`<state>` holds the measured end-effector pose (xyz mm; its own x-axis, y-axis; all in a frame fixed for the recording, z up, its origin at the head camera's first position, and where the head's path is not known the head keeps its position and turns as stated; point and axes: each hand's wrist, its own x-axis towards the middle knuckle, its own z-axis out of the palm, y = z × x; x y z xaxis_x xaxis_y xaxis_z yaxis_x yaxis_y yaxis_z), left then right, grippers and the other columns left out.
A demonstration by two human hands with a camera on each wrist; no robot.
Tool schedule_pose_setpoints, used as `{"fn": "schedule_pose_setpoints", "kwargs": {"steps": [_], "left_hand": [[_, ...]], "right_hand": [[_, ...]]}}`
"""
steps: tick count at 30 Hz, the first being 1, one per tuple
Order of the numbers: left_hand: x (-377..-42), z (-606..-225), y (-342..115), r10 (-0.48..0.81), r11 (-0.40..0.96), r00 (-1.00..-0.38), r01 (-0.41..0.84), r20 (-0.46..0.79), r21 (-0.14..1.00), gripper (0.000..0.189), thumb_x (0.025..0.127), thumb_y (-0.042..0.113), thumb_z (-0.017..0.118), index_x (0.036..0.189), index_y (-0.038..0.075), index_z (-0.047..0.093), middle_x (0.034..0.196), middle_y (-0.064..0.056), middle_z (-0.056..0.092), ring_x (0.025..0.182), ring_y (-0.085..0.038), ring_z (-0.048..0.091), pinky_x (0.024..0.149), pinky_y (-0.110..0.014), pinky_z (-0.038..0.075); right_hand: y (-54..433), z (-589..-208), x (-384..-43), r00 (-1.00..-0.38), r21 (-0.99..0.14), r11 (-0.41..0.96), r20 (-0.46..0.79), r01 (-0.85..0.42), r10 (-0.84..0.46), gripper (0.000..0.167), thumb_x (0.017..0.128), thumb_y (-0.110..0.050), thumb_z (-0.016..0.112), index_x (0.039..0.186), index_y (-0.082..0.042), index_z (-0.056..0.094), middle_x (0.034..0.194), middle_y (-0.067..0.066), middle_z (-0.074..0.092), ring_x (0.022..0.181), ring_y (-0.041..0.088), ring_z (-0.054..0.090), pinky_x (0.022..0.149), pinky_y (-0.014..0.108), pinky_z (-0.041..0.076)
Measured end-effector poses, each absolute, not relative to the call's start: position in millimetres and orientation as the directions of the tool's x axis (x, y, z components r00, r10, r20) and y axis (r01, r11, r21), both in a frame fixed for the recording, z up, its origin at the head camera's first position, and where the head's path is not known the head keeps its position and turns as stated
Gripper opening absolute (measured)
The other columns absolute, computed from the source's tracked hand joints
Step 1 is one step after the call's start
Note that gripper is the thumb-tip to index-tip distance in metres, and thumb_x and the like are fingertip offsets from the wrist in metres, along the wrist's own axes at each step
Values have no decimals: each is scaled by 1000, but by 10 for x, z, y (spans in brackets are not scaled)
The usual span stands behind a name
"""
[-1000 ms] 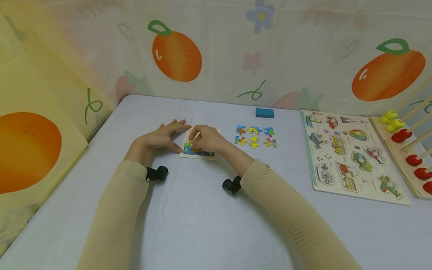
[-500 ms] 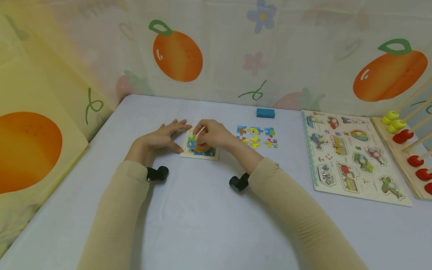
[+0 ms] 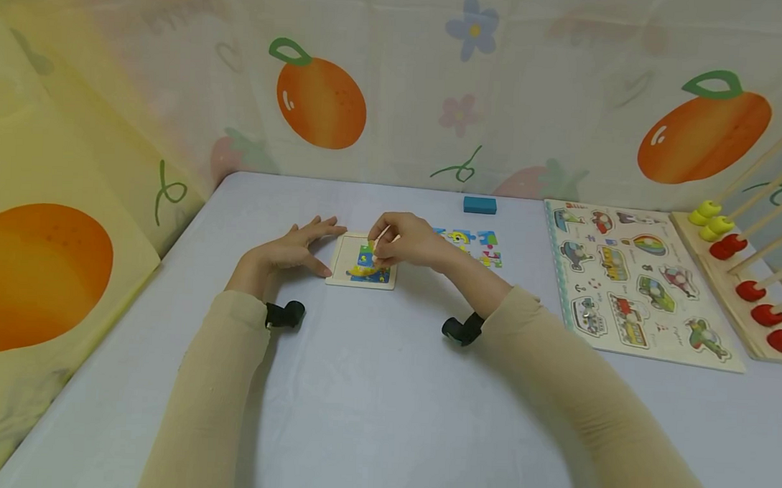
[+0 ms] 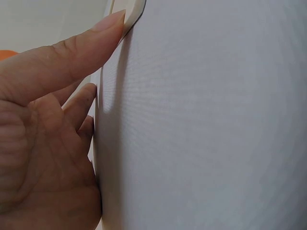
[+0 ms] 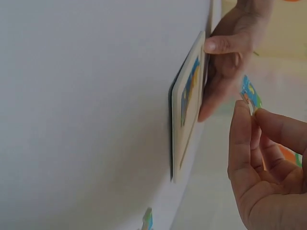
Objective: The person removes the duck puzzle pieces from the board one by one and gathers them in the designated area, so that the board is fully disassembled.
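A small wooden jigsaw tray lies flat on the table, with joined colourful pieces in its lower right part and bare wood on the left. My left hand rests beside it with fingers spread, the thumb touching the tray's left edge; in the left wrist view the thumb meets the pale rim. Above the tray's right side, my right hand pinches a jigsaw piece between thumb and fingertips, held tilted and clear of the tray. It shows blue with some yellow and green.
Several loose jigsaw pieces lie right of the tray, partly hidden by my right hand. A blue block sits at the back. Farther right are a vehicle picture board and a wooden bead rack. A patterned cloth hangs behind.
My right hand has lifted a jigsaw piece from the tray and moved right with it, uncovering more of the tray. My left hand has stayed in place.
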<state>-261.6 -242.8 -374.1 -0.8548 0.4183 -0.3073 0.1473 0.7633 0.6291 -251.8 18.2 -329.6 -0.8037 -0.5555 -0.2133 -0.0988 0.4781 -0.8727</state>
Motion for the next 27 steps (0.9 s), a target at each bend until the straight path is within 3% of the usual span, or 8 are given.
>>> {"fn": "schedule_pose_setpoints", "kwargs": {"steps": [5, 14, 27], "left_hand": [[-2616, -3742, -2426, 416, 772, -855, 151, -310, 618, 87, 79, 20, 76, 155, 20, 33, 170, -4, 2, 157, -31, -14, 122, -61, -18], [-2620, -3758, -2432, 425, 755, -856, 156, -294, 637, 87, 79, 18, 77, 155, 17, 33, 170, -5, 3, 157, -31, -13, 123, -59, -18], [-2608, -3746, -2429, 423, 750, -858, 152, -291, 644, 87, 79, 17, 77, 155, 17, 33, 170, -5, 3, 157, -31, -13, 123, -58, -19]], "right_hand": [[329, -3254, -2518, -812, -866, 488, -208, -106, -545, 23, 91, -4, 64, 114, -4, 60, 94, 9, 56, 83, 18, 71, 86, 38, 62], [577, -3201, -2498, -827, -861, 493, -184, -125, -531, 21, 93, -4, 61, 114, -3, 59, 96, 12, 57, 96, 37, 72, 88, 41, 61], [868, -3263, -2490, -838, -861, 496, -184, -116, -514, 23, 93, -3, 61, 116, 0, 58, 93, 10, 57, 91, 32, 73, 88, 42, 61]]}}
